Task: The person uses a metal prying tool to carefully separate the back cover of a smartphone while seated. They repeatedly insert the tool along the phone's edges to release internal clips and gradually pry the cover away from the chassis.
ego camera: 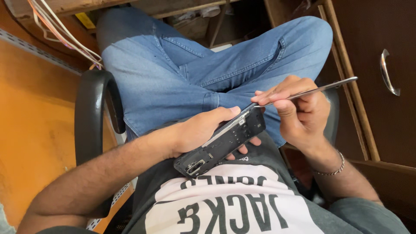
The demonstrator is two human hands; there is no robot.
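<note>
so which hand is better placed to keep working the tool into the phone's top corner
Right, probably. The right hand already pinches the thin metal tool, its tip touching the top corner of the opened phone. The left hand is wrapped around the phone, steadying it over the lap.

— What do we have here?
— An opened black phone (221,145), back cover off, insides showing, tilted over our lap.
— And the tool?
— Thin metal tweezers (310,91), tip touching the phone's upper corner.
</note>
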